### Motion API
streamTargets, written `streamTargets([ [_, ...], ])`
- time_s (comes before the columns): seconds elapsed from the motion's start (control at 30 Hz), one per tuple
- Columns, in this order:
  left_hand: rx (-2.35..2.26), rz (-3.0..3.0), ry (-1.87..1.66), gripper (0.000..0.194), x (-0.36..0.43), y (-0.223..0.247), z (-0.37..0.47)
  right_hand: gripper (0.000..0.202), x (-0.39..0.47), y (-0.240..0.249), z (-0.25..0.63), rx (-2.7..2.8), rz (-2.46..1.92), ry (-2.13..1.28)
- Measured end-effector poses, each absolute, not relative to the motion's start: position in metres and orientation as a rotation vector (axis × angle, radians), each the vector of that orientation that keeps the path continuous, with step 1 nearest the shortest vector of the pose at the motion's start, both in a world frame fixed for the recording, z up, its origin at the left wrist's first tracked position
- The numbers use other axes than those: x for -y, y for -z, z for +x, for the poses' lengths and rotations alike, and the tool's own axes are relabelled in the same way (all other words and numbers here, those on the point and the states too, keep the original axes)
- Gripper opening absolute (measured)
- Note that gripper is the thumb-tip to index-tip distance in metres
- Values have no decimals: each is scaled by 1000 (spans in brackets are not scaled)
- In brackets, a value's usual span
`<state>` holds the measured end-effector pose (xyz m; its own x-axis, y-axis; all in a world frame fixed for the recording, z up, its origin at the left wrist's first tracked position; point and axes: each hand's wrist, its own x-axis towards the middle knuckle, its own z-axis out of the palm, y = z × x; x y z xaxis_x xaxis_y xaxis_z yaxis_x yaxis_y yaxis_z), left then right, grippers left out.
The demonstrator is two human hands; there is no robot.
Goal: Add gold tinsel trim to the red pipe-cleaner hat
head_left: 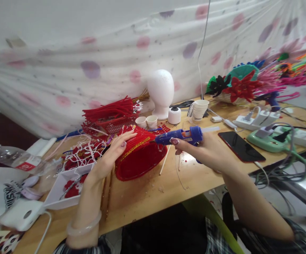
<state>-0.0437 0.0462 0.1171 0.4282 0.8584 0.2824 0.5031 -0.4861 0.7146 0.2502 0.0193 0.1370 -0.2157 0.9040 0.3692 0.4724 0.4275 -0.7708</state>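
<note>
My left hand (110,153) holds a red hat-like piece (142,162) by its left side, with fingers laid along the outside and the thumb hidden. The piece is tilted, so its hollow red inside faces me. Gold glitter trim (135,148) runs along the upper part of its rim. Wrapped in my right hand (206,150) is a blue hot glue gun (165,137), a pale glue stick (211,129) jutting from its rear. The gun's nozzle points left at the rim by the gold trim; whether it touches cannot be made out.
Behind stand a white foam head (160,91), paper cups (151,121) and a red basket (121,123) of red stems. A white tray (60,203) with beads lies left. To the right are a phone (240,146), power strips (266,139) with tangled cables, and craft flowers (244,86).
</note>
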Motion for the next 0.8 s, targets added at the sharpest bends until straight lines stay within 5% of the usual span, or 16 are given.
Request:
streamTargets([
  [0.4, -1072, 2185, -840, 46, -43, -120, -47, 40, -21, -125, 262, 1764, -1372, -262],
  [0.8, -1056, 2341, -771, 45, -39, -128, -48, 38, -36, -34, 274, 1306, -1797, -309],
])
